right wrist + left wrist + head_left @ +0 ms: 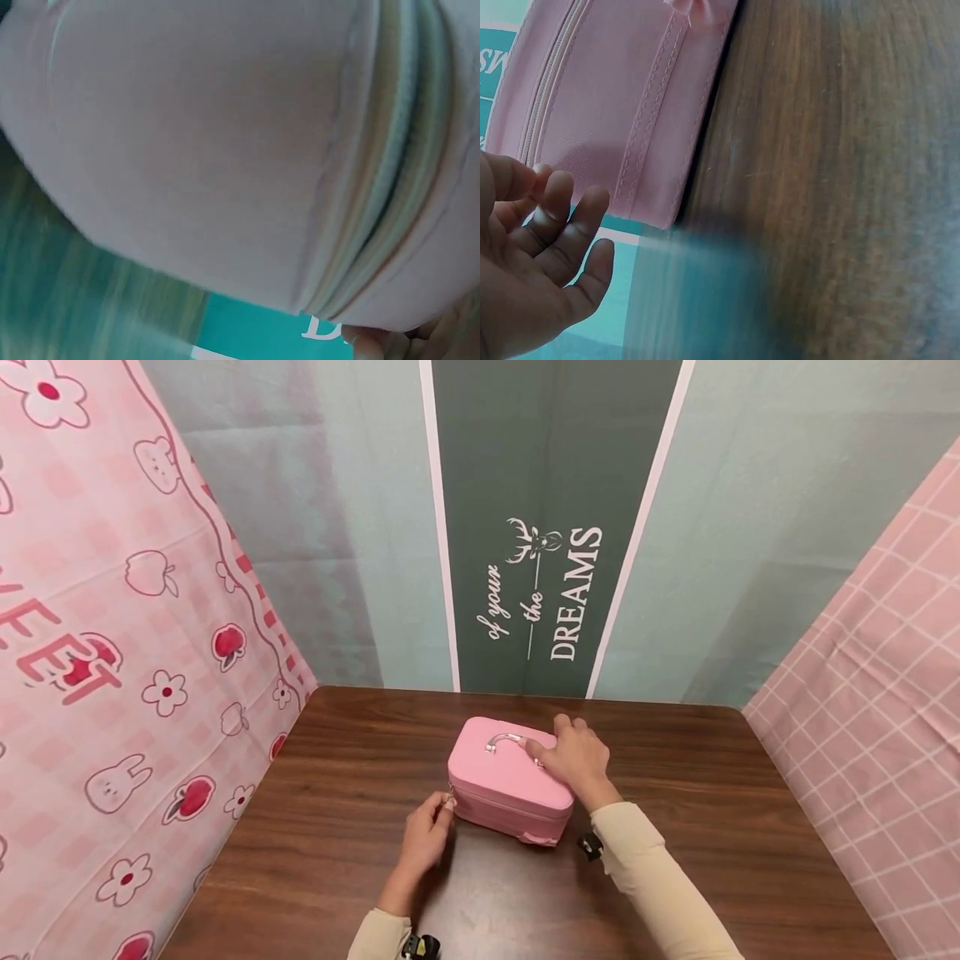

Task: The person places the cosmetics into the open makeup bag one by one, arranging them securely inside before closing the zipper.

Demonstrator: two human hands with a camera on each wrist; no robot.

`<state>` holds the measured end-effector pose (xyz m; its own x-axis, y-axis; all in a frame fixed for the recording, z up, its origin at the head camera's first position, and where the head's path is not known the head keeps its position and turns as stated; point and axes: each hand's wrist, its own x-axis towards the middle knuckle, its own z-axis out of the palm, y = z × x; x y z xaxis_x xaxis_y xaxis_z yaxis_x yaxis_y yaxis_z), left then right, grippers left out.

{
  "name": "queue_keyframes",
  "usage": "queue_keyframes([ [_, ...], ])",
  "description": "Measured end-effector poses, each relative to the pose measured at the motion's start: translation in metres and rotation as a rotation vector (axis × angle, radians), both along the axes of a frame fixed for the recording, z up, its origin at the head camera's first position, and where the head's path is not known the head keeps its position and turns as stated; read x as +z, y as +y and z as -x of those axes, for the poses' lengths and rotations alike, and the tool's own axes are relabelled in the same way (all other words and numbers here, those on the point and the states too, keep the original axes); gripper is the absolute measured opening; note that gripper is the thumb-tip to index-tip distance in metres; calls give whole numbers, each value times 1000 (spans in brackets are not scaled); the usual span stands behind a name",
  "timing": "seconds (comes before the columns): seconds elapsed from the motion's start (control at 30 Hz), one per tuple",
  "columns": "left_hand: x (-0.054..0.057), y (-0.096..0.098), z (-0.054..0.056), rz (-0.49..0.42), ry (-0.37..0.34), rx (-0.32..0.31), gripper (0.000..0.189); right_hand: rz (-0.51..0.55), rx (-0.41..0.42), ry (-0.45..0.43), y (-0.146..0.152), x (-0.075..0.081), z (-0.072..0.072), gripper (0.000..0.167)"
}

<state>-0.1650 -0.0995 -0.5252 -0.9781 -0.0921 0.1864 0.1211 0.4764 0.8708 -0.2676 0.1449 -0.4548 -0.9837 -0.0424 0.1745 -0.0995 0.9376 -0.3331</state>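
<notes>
A pink zippered cosmetic case stands on the wooden table, a curved carry handle on its lid. At its near-left corner my left hand pinches the zipper pull, which the fingertips mostly hide. In the left wrist view, thumb and forefinger meet at the end of the zipper, the other fingers loosely bent. My right hand grips the case's right side, thumb on the lid by the handle, fingers over the far edge. The right wrist view shows the zipper tapes parted along that side.
The brown wooden table extends around the case to its rounded far corners. Behind it hangs a green cloth with white lettering. Pink printed cloths border the left and right sides. A pink bow decorates the case front.
</notes>
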Motion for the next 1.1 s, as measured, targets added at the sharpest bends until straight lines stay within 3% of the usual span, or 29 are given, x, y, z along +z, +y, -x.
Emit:
queue_keyframes([
  [0.17, 1, 0, 2, -23, 6, -21, 10, 146, 63, 71, 3, -9, -12, 51],
  [0.27, 1, 1, 3, -36, 13, -30, 9, 213, 212, 129, 6, -14, -20, 52],
  [0.4, -1, 2, 4, -40, 21, -34, 8, 130, 486, 153, 11, -17, -26, 74],
  [0.5, -3, 2, 5, -43, 24, -39, 8, 31, 599, 139, 13, -14, -27, 86],
  [0.63, -4, 2, 7, -56, 22, -45, 9, -17, 613, 133, 15, -12, -26, 86],
  [0.9, -3, 0, 7, -66, -7, -38, 11, 14, 551, 123, 16, -16, -26, 83],
  [1.1, -3, -2, 7, -29, 23, -7, 11, 21, 473, 124, 9, -17, -33, 83],
])
